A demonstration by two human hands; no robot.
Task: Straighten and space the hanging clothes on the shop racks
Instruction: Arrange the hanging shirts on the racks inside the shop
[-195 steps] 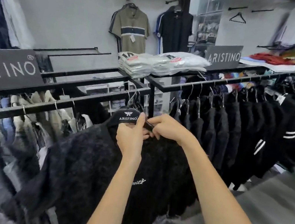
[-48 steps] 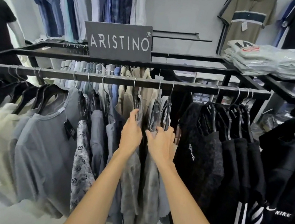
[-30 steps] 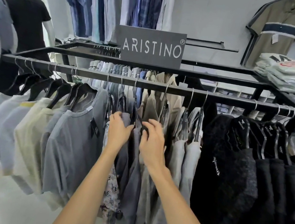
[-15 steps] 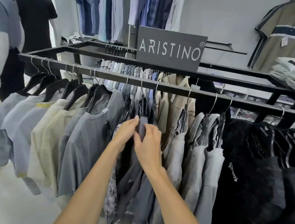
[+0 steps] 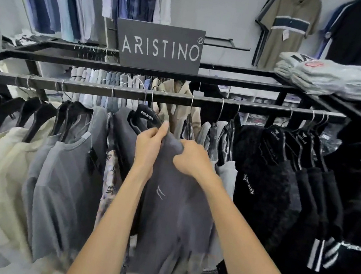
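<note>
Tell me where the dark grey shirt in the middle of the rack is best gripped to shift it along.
Probably at its shoulders, over the black hanger, coming from the front. The grey shirt hangs limp from a hook on the rail, so only the top is stiff. The left hand and right hand pinch it there.

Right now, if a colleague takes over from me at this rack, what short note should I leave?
Left hand: pinches the dark grey shirt near its top, beside the black hanger.
Right hand: grips the same shirt just to the right.
Done: black fleeces on the right hang in a row on the rail.
To do: square this shirt, then space the crowded grey pieces beside it.
</note>
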